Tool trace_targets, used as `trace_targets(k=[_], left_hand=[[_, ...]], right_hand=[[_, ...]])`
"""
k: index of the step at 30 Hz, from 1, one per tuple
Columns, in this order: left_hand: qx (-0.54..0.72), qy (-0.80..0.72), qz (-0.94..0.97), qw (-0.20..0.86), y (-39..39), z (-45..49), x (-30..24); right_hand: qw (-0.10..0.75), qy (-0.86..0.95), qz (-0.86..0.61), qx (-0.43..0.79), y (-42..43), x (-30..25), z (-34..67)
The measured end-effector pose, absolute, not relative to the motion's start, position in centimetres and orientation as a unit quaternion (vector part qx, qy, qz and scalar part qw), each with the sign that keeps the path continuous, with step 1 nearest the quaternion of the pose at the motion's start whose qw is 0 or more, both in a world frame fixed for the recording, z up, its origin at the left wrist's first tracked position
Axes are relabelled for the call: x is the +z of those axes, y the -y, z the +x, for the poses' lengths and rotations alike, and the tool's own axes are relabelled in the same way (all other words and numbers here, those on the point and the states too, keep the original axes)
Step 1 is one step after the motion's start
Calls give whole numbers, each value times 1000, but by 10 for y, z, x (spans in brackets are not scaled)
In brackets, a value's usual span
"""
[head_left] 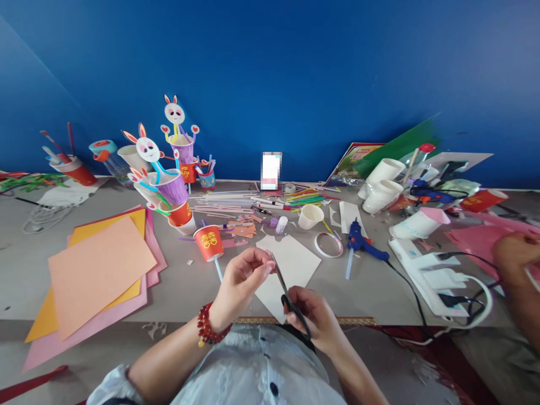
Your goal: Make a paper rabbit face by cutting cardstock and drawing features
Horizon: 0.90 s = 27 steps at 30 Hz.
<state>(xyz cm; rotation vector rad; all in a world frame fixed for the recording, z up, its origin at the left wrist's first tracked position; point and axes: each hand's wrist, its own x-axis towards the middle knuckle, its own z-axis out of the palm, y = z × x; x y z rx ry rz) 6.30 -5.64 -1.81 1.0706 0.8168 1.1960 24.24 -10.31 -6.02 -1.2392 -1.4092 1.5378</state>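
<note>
- Right hand (311,316), lower centre of frame: grasping black-handled metal scissors (282,279); blades angled up and left toward the other hand
- Left hand (244,278), centre of frame: thumb and fingers drawn together by the blade tips; can't tell whether a small piece sits between them
- Scissors sit in front of the white paper sheet (300,260), which lies on the grey tabletop (177,292); can't tell whether blades touch it
- Step in hand, my read: fine snipping or trimming at the fingertips; cut itself too small to make out
- Next move, judged: hold left pinch steady, feed the blades in small bites; tips are right by the fingers, so keep skin off the cutting line
- Nearby: red paper cup with gold characters (208,242), left of centre, tilted on a pale stick; blue glue gun (363,242), right of centre, beside white tape ring (328,245)
- Upper left: purple-and-red paper cups with white rabbit faces (172,188)
- Right edge: co-worker's hand (517,250) near pink sheets (472,242); well apart from the scissors
</note>
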Motion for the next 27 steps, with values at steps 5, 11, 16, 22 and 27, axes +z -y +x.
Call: trace_targets(k=[5,11,16,22,27], left_hand=[[516,-347,463,631,56,63,-18],[515,-347,461,634,56,62,-17],[513,-348,465,632,55,62,-17],[517,-355,459,629,54,64,-14],[518,-350,462,629,55,65,-14]], right_hand=[[347,540,-472,604,103,-58,242],[352,559,-469,586,103,-63,245],[349,562,-471,583,104,-64,245],[350,549,-474,593,102,-58,243],[357,563,-477,573,103,-62,244]])
